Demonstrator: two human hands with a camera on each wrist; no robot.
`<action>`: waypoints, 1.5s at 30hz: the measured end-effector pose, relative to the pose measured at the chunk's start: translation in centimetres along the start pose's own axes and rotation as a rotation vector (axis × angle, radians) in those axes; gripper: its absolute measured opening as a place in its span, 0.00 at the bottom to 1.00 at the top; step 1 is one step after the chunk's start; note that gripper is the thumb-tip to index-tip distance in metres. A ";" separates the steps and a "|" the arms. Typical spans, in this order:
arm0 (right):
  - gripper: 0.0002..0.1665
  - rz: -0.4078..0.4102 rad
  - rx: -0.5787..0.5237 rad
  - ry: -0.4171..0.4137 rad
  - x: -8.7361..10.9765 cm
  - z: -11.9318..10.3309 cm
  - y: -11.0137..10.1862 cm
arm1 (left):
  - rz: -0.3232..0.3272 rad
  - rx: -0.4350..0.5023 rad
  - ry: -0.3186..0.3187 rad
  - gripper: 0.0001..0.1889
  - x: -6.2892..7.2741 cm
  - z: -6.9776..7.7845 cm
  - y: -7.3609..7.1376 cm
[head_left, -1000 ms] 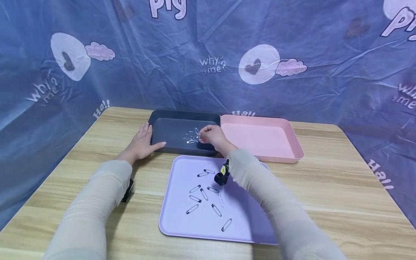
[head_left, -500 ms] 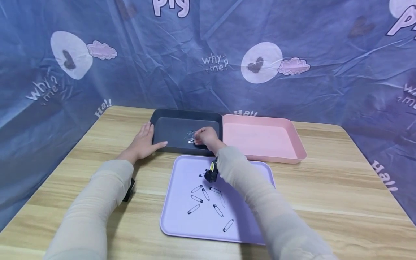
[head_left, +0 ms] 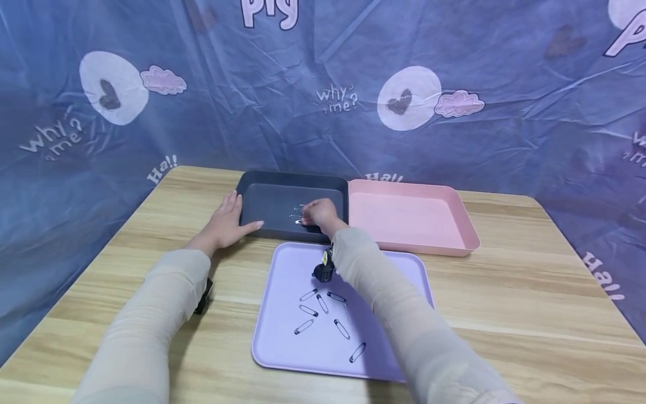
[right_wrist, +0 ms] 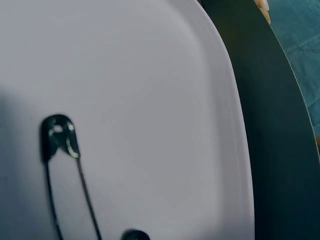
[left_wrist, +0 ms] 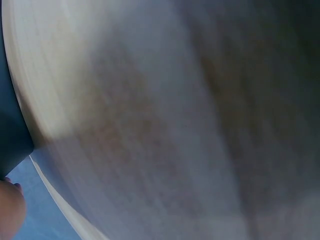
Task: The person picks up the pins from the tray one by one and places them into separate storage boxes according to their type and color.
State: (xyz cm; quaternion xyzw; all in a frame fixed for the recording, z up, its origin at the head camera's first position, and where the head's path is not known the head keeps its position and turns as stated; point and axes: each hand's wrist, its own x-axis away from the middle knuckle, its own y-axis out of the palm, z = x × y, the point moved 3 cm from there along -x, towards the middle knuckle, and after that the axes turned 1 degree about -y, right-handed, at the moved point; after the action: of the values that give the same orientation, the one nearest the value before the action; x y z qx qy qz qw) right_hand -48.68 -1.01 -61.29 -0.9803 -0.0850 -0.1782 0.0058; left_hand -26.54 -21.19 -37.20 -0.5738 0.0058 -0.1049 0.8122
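Observation:
In the head view, my left hand [head_left: 222, 227] lies spread at the left end of the dark grey tray [head_left: 267, 199], its thumb over the front rim. Inside that tray my right hand [head_left: 321, 214] has bent fingers, pinching at the silver safety pins [head_left: 298, 221]; the fingertips partly cover the pins. Several black safety pins [head_left: 304, 326] lie scattered on the lilac tray [head_left: 280, 353] in front. One black safety pin [right_wrist: 60, 137] shows close up in the right wrist view. The left wrist view catches only a bit of hand [left_wrist: 10, 210] beside the dark tray [left_wrist: 12, 135].
A pink tray [head_left: 409, 216] stands against the dark tray's right side. The wooden table [head_left: 515, 280] bears all three trays. A blue printed cloth [head_left: 227, 101] hangs behind. My right forearm [head_left: 398, 303] crosses the lilac tray and hides part of it.
My right hand has shifted slightly left over the silver pins and now covers more of them. The right wrist camera moved left, hiding some black pins. The left hand stays at the tray.

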 end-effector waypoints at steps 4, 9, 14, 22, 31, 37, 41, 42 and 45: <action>0.07 -0.019 -0.031 -0.013 -3.8 2.6 -0.8 | 0.001 0.000 0.008 0.53 0.0 0.1 0.2; 0.05 -0.006 -0.009 -0.034 7.4 -4.9 -0.5 | -0.007 -0.006 0.013 0.53 0.0 0.1 0.1; 0.09 0.013 0.085 -0.032 21.8 -14.7 0.4 | -0.006 -0.011 0.011 0.53 -0.1 0.1 0.1; 0.11 -0.079 0.142 -0.052 27.8 -18.1 -0.3 | 0.001 -0.008 0.009 0.53 -0.2 0.2 0.0; 0.11 -0.142 0.158 -0.057 27.8 -17.4 -1.4 | -0.003 -0.010 0.005 0.53 -0.1 0.4 0.0; 0.12 -0.149 0.181 -0.082 28.5 -17.0 -2.1 | -0.003 -0.013 0.004 0.53 -0.1 0.5 0.0; 0.12 -0.154 0.165 -0.086 29.2 -17.0 -2.7 | -0.001 -0.010 0.004 0.53 -0.1 0.5 0.0; 0.12 -0.158 0.163 -0.083 29.3 -17.0 -2.9 | 0.001 -0.008 0.004 0.52 0.0 0.6 0.0; 0.14 -0.187 0.160 -0.077 30.0 -17.0 -3.1 | -0.002 -0.006 0.005 0.52 0.1 0.6 -0.1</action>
State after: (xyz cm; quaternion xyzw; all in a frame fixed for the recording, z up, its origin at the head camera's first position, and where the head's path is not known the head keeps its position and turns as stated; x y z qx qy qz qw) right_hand -27.51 6.31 -34.91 -0.9707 -0.1901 -0.1326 0.0640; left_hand -26.42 -20.69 -36.94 -0.5760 0.0074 -0.1072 0.8103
